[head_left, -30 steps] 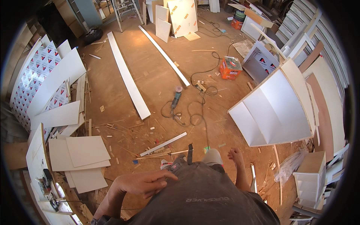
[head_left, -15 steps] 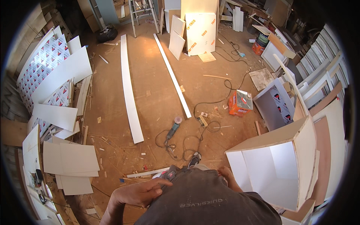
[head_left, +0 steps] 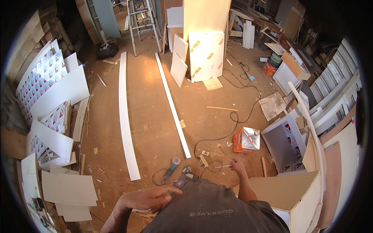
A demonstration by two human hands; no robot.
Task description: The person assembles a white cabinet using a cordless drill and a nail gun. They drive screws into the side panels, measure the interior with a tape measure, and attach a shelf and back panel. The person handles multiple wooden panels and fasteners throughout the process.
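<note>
My left hand (head_left: 149, 199) hovers at the left of my dark shirt (head_left: 210, 207), index finger stretched and the others loosely bent, holding nothing I can see. Out in front on the right, my right hand (head_left: 237, 167) is open with its fingers apart. Past its fingertips a thin white stick (head_left: 222, 166) lies on the floor. Just beyond that hand stands an orange square can (head_left: 245, 140) with a silver top. A teal angle grinder (head_left: 170, 170) rests on the floor by my foot, partly hidden by my body.
Two long white strips, a wide one (head_left: 125, 116) and a narrow one (head_left: 173, 105), lie ahead. Black cord (head_left: 219, 136) loops across the floor. A box-like cabinet (head_left: 281, 186) stands close on my right. Stacked panels (head_left: 58, 87) line the left; a stepladder (head_left: 142, 23) stands far ahead.
My right hand has swung out from beside my body, forward toward the orange can. The view has tilted up, so the floor things sit lower. My left hand stays near my shirt.
</note>
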